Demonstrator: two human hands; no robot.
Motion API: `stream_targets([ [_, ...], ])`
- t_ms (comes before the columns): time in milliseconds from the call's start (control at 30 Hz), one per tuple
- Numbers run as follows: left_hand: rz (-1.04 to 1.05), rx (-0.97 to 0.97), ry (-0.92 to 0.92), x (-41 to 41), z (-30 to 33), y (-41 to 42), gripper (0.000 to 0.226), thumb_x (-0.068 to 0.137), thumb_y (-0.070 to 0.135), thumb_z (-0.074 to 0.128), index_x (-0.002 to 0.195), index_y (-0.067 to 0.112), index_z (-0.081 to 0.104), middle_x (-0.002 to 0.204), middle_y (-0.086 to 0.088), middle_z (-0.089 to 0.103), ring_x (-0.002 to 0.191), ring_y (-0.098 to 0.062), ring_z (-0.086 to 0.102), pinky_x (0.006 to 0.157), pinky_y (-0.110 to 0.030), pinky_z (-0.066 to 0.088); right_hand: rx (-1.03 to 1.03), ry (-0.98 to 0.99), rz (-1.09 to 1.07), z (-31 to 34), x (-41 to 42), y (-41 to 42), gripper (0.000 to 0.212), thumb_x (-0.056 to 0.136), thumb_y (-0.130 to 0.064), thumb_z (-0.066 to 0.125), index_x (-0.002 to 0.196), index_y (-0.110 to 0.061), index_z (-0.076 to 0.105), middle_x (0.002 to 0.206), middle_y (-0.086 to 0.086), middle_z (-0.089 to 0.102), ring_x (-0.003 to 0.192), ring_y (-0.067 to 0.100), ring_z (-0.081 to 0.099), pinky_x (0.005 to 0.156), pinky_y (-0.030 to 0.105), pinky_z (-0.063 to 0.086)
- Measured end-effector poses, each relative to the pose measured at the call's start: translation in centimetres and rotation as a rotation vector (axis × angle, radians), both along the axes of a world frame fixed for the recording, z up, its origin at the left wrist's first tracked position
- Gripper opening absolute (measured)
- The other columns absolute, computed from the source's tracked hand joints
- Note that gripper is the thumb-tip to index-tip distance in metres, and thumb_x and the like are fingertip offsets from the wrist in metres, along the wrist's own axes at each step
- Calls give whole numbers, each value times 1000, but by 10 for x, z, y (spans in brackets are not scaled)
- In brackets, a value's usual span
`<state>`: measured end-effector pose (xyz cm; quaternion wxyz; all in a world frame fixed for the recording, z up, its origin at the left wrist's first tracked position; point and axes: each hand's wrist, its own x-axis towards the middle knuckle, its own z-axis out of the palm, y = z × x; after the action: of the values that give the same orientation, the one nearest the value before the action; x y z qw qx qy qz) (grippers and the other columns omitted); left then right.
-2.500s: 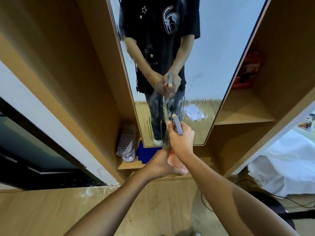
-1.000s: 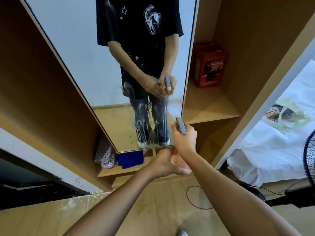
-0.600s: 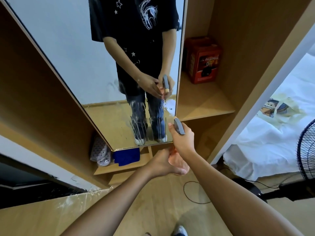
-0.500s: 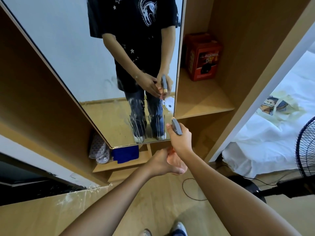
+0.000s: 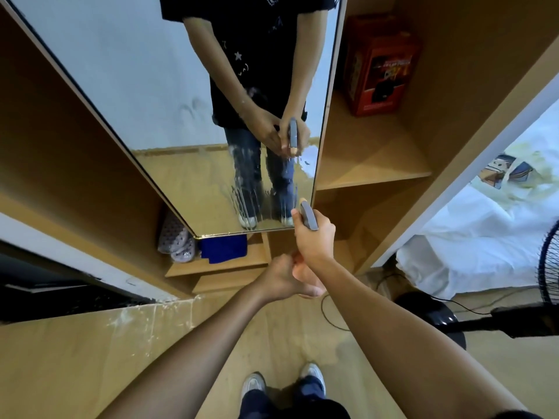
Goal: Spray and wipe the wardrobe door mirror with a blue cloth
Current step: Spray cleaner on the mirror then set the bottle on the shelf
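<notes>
Blue cloth [image 5: 223,247] lies untouched on the low shelf [image 5: 233,265] just below the mirror [image 5: 169,122]. The right hand [image 5: 314,234] has drifted toward the mirror's lower right corner, fingers wrapped round the spray bottle [image 5: 308,217]; the left hand [image 5: 282,278] grips the bottle's base. Fresh drips streak the glass, so wiping looks due next.

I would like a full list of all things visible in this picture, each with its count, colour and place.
mirror: one, wet streaks low down, on the wardrobe door
spray bottle: one, grey top, in the right hand
blue cloth: one, low shelf under the mirror
slippers: grey, left of the cloth
box: one, red, upper shelf at right
fan: one, dark, right edge
bed sheet: white, at right
shoes: two, white, on the floor
right hand: grips the bottle
left hand: under the right wrist, fingers curled, contents unclear
</notes>
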<state>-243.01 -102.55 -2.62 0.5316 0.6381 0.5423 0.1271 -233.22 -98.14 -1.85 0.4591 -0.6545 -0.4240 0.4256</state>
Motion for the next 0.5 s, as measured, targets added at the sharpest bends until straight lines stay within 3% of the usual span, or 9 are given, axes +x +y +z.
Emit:
stream_targets([
  [100, 20, -6, 7, -5, -4, -2, 61, 64, 31, 87, 115, 21, 56, 104, 8, 67, 97, -8, 63, 83, -32, 56, 4, 4, 45, -3, -2, -1, 24, 94, -35, 63, 89, -11, 62, 73, -1, 62, 62, 4, 54, 59, 17, 46],
  [233, 75, -30, -43, -15, -2, -7, 58, 67, 25, 86, 114, 28, 53, 107, 13, 63, 97, 1, 59, 76, -16, 50, 5, 22, 114, -2, -12, -2, 20, 94, -32, 63, 85, -14, 59, 68, -7, 57, 54, -6, 52, 52, 9, 40],
  [300, 98, -36, -56, -22, -2, -7, 59, 66, 24, 86, 115, 28, 53, 109, 11, 64, 99, -1, 59, 78, -17, 51, 13, 37, 139, -1, -19, -2, 20, 95, -29, 62, 83, -14, 57, 65, -8, 54, 50, -8, 50, 50, 8, 39],
  [500, 125, -44, -76, -38, -2, -6, 61, 65, 25, 87, 116, 29, 53, 107, 14, 64, 98, -1, 60, 76, -19, 53, 14, -21, 124, -4, -40, 3, 20, 95, -32, 61, 87, -13, 59, 69, -5, 56, 56, 3, 51, 51, 11, 41],
])
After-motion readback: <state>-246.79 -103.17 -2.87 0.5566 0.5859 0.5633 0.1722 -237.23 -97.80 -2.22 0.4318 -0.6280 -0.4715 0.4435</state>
